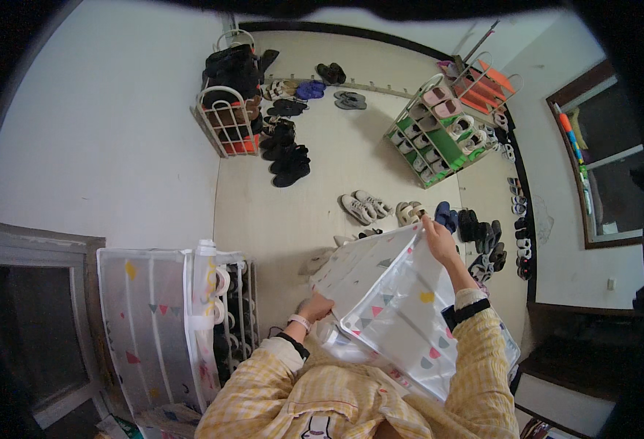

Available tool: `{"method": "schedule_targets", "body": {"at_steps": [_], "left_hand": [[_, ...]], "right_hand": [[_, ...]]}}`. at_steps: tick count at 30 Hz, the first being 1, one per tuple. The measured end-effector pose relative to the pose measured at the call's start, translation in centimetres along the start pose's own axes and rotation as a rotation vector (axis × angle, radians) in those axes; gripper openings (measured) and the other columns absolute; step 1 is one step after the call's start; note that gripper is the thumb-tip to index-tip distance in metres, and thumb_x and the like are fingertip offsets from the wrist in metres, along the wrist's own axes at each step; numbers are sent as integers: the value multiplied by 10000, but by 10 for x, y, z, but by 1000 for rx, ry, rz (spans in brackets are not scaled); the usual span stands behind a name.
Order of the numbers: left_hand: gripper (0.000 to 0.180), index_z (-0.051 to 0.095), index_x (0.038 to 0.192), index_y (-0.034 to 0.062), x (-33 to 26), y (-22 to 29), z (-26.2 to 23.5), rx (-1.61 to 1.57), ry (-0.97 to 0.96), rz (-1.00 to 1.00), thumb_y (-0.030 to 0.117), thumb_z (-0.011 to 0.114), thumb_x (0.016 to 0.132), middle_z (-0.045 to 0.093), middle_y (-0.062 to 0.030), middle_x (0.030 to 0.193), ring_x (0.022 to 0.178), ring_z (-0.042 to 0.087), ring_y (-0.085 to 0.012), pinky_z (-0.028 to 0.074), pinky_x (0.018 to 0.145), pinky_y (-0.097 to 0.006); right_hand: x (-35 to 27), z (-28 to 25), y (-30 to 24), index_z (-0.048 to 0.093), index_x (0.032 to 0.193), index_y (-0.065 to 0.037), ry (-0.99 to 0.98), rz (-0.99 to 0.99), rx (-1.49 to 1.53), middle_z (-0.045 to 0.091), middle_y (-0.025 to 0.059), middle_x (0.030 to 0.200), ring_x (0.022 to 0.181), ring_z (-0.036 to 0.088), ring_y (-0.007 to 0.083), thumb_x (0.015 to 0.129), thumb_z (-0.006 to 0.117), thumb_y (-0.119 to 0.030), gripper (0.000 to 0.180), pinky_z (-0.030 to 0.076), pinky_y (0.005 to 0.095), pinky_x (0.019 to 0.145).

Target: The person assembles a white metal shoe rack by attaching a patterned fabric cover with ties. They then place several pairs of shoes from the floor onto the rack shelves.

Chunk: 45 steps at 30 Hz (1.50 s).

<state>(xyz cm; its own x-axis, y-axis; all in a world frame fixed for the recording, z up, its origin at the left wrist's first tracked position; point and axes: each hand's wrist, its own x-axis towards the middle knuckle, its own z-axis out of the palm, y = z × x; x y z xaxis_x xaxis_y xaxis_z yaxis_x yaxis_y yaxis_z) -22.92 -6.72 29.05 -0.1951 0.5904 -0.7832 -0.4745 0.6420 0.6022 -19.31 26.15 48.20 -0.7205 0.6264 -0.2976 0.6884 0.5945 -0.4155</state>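
And here we are, two hands busy on the near side of the green shoe rack point(450, 150), that full one in the far right of the room! Between the rack and the wearer's body, there's the white patterned cover point(410, 322), tilted, its flags and hearts on show. The right hand point(441, 241) has it, almost straight below the rack, fingers clamped on the upper edge. The left hand point(316, 306), lower and further left of the rack, has its fingers curled tight on the cover's left side. Both grips look firm!

Look around the rack now: white trainers point(366, 208) on the floor point(322, 183) just to its near left, navy slippers point(446, 217) close by on its near side, grey slippers point(350, 100) out to its left. Further left of it, black boots point(290, 172) stand beside a white-railed rack point(219, 123) heaped with dark shoes. And way over to the near left of the green one, a covered rack point(153, 322) wears similar printed sheeting!
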Motion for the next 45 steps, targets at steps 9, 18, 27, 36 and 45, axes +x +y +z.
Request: {"method": "schedule_targets", "body": {"at_steps": [9, 18, 27, 36, 45], "left_hand": [[396, 379, 1075, -7, 52, -42, 3, 229, 204, 189, 114, 516, 723, 554, -212, 870, 755, 553, -252, 436, 660, -357], [449, 302, 1133, 79, 15, -14, 6, -244, 243, 116, -4, 489, 733, 474, -62, 732, 569, 454, -143, 374, 487, -305], [232, 495, 1014, 46, 27, -32, 7, 26, 370, 169, 112, 488, 792, 605, -200, 889, 829, 598, -335, 449, 721, -403], [245, 571, 944, -5, 2, 49, -32, -9, 419, 385, 236, 540, 909, 617, -109, 805, 722, 592, -186, 462, 652, -302], [330, 558, 975, -9, -133, 176, 26, 483, 283, 741, 309, 576, 891, 589, -81, 753, 655, 533, -159, 450, 608, -305]], "right_hand": [[3, 6, -7, 576, 1029, -52, 69, -16, -28, 635, 207, 836, 838, 595, 408, 940, 303, -486, 520, 451, 460, 736], [9, 2, -16, 588, 949, -43, 46, 4, -74, 619, 223, 803, 820, 589, 418, 941, 293, -488, 534, 448, 471, 719], [7, 0, -11, 561, 1052, -46, 122, -39, -89, 621, 231, 905, 861, 586, 415, 932, 404, -446, 446, 450, 478, 736], [-142, -117, 45, 567, 1130, -11, 34, 137, 16, 612, 185, 1076, 993, 588, 294, 921, 523, -310, 368, 445, 347, 855], [-413, -101, 282, 554, 1093, 31, 547, 632, 134, 616, 157, 1047, 964, 573, 224, 952, 471, -322, 389, 438, 333, 845]]}}
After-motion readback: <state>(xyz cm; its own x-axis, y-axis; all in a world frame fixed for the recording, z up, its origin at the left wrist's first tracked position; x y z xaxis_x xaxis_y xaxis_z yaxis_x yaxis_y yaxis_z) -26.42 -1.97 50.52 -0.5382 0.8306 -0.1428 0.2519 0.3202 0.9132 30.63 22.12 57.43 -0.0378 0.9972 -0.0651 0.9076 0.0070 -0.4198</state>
